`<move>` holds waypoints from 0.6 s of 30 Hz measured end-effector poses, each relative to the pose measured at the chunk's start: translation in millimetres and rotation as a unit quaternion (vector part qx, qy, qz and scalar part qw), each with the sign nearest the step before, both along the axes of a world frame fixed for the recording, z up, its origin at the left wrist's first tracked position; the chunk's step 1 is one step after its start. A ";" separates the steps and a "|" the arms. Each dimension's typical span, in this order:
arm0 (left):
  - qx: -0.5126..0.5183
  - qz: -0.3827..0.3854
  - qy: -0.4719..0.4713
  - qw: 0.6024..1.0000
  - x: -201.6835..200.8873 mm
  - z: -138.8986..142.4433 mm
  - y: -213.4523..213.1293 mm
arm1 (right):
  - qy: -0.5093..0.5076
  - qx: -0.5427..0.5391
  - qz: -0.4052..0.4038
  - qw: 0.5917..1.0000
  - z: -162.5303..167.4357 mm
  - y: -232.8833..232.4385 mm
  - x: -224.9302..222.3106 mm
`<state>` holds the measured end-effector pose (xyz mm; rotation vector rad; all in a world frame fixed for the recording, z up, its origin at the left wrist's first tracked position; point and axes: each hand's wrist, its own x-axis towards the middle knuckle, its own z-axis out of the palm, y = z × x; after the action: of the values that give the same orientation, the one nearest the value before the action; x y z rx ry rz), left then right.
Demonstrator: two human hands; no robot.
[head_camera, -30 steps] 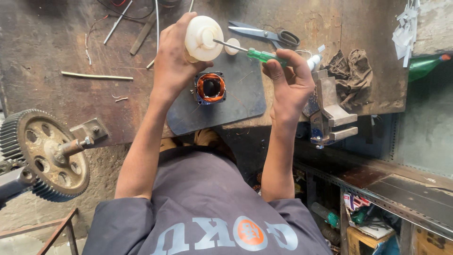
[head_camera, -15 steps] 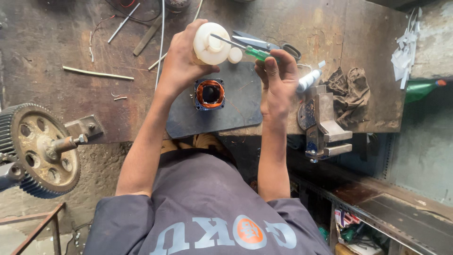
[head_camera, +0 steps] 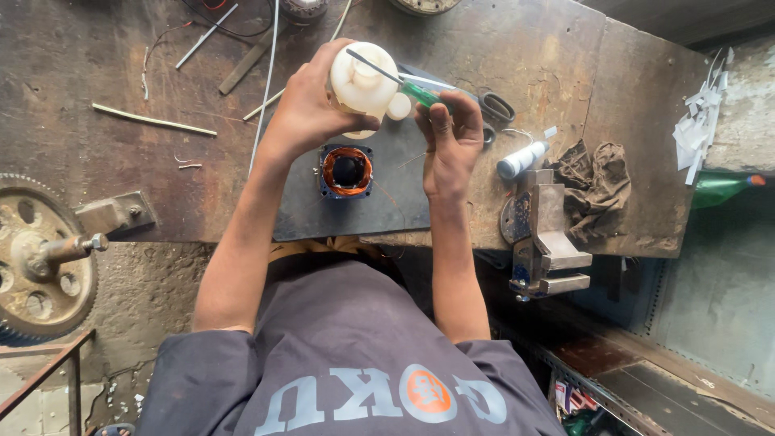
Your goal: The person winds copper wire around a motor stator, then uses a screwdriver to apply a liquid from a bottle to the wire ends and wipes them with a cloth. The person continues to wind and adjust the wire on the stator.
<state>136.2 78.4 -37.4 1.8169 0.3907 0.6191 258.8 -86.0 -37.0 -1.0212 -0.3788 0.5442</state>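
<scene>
Leftmost, a big toothed gear wheel (head_camera: pixel 36 266) is cut off by the frame edge, so only part of its rim shows. Further along, the left hand (head_camera: pixel 311 109) wraps its fingers around a white plastic housing (head_camera: pixel 363 85), held above the worn workbench (head_camera: pixel 121 161); the palm hides the housing's near side. Just below it, a stator with copper windings (head_camera: pixel 348 170) sits on a dark mat (head_camera: pixel 387 202). The right hand (head_camera: pixel 449 145) pinches a green-handled screwdriver (head_camera: pixel 404 83), its thin shaft lying across the housing's top; where the tip ends is hard to make out. Scissors (head_camera: pixel 484 109) are mostly hidden behind that hand. Rightward lie a small white tube (head_camera: pixel 521 159), a metal vise (head_camera: pixel 545 234) and a brown rag (head_camera: pixel 597 182).
</scene>
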 end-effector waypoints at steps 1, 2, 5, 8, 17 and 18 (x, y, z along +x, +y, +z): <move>-0.004 0.004 -0.009 1.000 0.5 -1.0 1.9 | -0.007 -0.005 -0.002 1.000 -0.6 -3.1 2.5; -0.009 0.008 -0.018 1.000 1.1 -2.0 4.1 | -0.015 -0.009 -0.004 1.000 -1.1 -6.6 5.3; -0.016 0.010 -0.034 0.999 3.0 -4.2 12.5 | 0.001 -0.032 -0.008 0.999 -1.8 -17.3 14.0; -0.002 0.012 -0.034 0.999 6.9 -4.6 18.4 | 0.029 -0.015 -0.016 0.999 -1.4 -21.9 22.0; 0.052 0.039 0.043 0.997 17.2 -4.2 16.3 | 0.047 -0.092 -0.020 0.994 2.4 -6.9 30.1; 0.056 0.046 0.058 0.996 17.4 -4.2 16.6 | 0.042 -0.101 -0.020 0.994 2.3 -5.7 30.0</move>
<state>153.6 95.1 -41.6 1.9554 0.5283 0.6103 288.8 -91.7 -34.7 -1.1940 -0.2305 0.5968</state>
